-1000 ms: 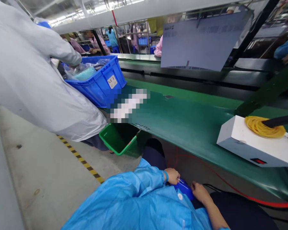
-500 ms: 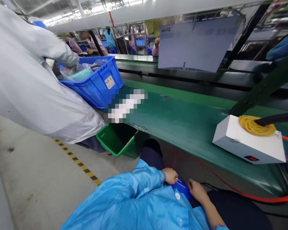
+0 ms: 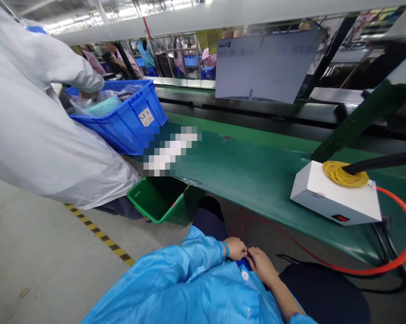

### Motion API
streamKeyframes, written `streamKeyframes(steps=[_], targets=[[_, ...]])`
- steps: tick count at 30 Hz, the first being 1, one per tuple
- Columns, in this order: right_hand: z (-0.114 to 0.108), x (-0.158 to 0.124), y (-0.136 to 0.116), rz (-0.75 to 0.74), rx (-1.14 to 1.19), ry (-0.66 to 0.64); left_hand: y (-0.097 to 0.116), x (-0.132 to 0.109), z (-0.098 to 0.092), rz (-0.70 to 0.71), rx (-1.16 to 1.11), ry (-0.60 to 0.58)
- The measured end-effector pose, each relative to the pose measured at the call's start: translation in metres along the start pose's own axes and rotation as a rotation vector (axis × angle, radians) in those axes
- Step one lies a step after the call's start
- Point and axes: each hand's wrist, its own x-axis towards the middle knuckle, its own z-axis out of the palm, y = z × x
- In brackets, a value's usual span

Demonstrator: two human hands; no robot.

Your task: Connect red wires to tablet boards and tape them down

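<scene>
My left hand [image 3: 236, 249], with a blue band at its wrist, is in my lap. Its fingers are pinched around a small shiny thing too small to name. Close against it, my right hand [image 3: 261, 264] has its fingers curled, and its fingertips meet those of the left. What they grip is hidden. Under both hands a deep blue item [image 3: 246, 263] shows in part on my lap, its kind unclear. My light blue smock [image 3: 189, 288] fills the lower part of the view.
A green work surface [image 3: 243, 162] crosses ahead, carrying a white box [image 3: 337, 198] with coiled yellow cord [image 3: 346, 174]. At left, a person in white [image 3: 54, 135] reaches into a blue crate [image 3: 131, 121]. Below stands a green bin [image 3: 158, 202]. A red hose [image 3: 391, 265] loops at right.
My right hand has moved left to meet my left hand and now covers much of the blue item. The whole view has shifted slightly.
</scene>
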Motion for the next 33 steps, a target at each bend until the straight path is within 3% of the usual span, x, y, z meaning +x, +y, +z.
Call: streamKeyframes(steps=[18,33], targets=[[-0.011,0.0,-0.001,-0.027,-0.009,-0.034,-0.002,0.003,0.002,-0.03,-0.014,-0.025],[-0.017,-0.004,-0.012,-0.063,0.004,-0.07,0.007,-0.006,-0.007,0.03,0.068,-0.018]])
